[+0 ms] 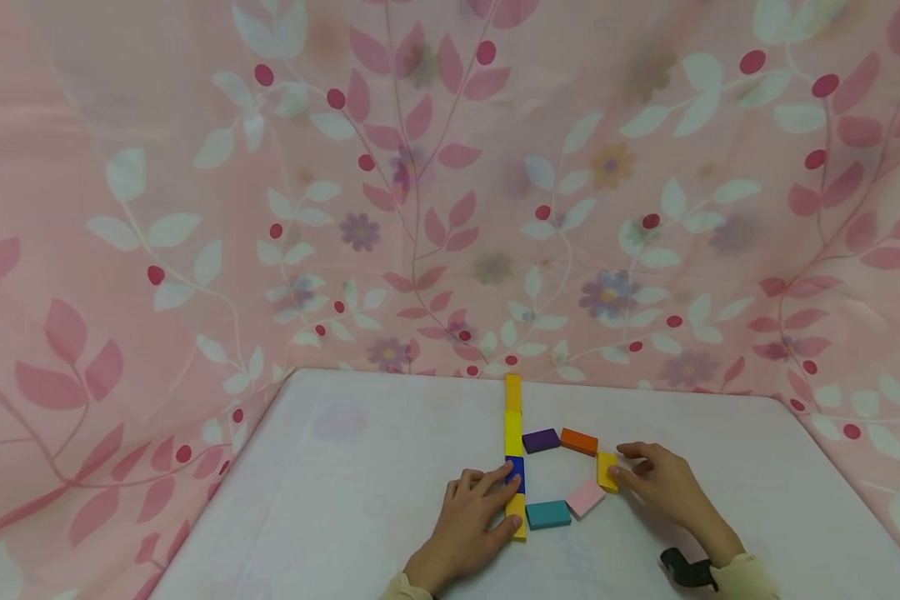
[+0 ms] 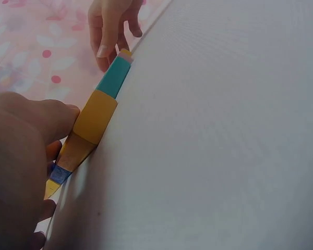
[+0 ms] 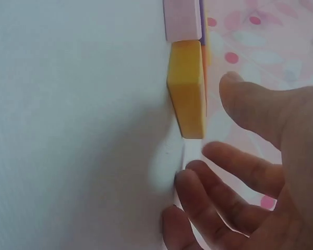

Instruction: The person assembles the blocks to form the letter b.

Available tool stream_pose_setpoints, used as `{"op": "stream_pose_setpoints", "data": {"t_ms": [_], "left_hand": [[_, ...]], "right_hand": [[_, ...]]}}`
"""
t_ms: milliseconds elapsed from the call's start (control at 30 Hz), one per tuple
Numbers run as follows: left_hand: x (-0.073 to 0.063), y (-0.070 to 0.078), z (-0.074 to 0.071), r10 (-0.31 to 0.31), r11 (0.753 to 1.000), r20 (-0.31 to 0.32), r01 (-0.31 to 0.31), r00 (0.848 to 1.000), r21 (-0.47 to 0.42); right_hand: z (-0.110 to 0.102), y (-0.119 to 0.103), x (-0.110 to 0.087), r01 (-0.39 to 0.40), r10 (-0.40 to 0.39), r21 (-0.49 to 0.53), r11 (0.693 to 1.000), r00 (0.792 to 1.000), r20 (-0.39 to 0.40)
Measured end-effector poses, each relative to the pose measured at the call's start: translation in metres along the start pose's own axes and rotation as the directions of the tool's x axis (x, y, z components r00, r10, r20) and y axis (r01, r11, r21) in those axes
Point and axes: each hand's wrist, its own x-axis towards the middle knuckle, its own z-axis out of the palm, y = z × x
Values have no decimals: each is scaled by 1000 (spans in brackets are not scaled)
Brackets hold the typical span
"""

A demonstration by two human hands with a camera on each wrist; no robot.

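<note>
A straight column of wooden blocks stands end to end: an orange-yellow block [image 1: 513, 392], a yellow block [image 1: 512, 433], a blue block [image 1: 516, 475] and a nearer yellow-orange block [image 1: 519, 532]. My left hand [image 1: 467, 521] rests its fingers on the blue block and its thumb on the nearest one. From the column's right side, a purple block [image 1: 542, 441], an orange block [image 1: 579, 441], a yellow block [image 3: 188, 88], a pink block [image 1: 586, 498] and a teal block [image 1: 548, 514] form a curve. My right hand [image 1: 663, 485] is beside that yellow block, fingers loosely bent, holding nothing.
The blocks lie on a white-covered table [image 1: 330, 492]. Pink floral cloth [image 1: 420, 208] hangs behind it and along the sides. A dark strap-like piece [image 1: 686, 571] sits at the right wrist, by the sleeve.
</note>
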Motion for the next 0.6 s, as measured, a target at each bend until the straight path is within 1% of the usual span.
{"op": "stream_pose_setpoints", "data": {"t_ms": [67,133,300,600], "left_hand": [[0,0,1,-1,1000,1,1,1000,-2],[0,0,1,0,1000,0,0,1000,-2],[0,-1,1,7,1000,-5,-7,1000,1],[0,-1,1,4,1000,-2,-4,1000,-2]], "right_hand": [[2,2,2,-14,13,14,1000,1000,25],[3,4,2,-13,13,20,1000,999,33],[5,4,2,6,-6,8,1000,1000,12],[7,1,1,1,-1,-5,1000,1000,4]]}}
